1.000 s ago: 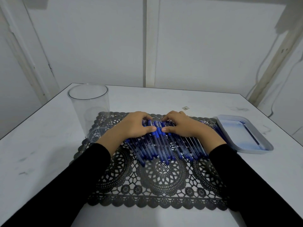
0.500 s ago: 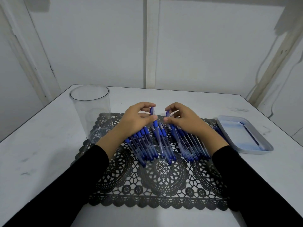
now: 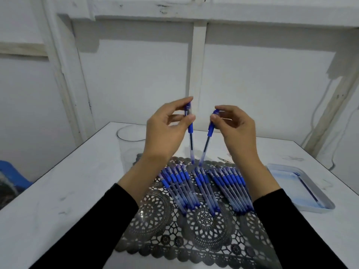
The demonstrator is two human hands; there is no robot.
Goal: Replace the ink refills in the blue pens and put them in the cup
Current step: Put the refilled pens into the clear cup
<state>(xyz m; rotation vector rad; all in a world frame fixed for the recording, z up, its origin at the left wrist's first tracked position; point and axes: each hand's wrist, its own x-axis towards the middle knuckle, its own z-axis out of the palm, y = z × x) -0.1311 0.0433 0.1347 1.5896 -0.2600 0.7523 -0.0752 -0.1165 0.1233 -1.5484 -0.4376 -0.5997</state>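
Black lace mat (image 3: 194,239) lies nearest on the white table (image 3: 68,191). Across its far half the blue pens (image 3: 204,189) lie in three tight rows, long axes running away from the person, blue grips at the far end. Above them the left hand (image 3: 165,131) pinches the left pen (image 3: 190,136) near its top between thumb and fingertips, so it hangs almost upright with its lower end just over the mat. The right hand (image 3: 237,131) pinches the right pen (image 3: 206,140) the same way, tilted so its lower end leans in toward the other; the two ends are near but apart. To the right sits a shallow tray (image 3: 303,187) with a thin dark stick, perhaps a refill. Farthest, the clear cup (image 3: 132,144) stands mouth up, beyond and left of the left wrist, so that hand seems better placed for the drop. Both pens look unopened.
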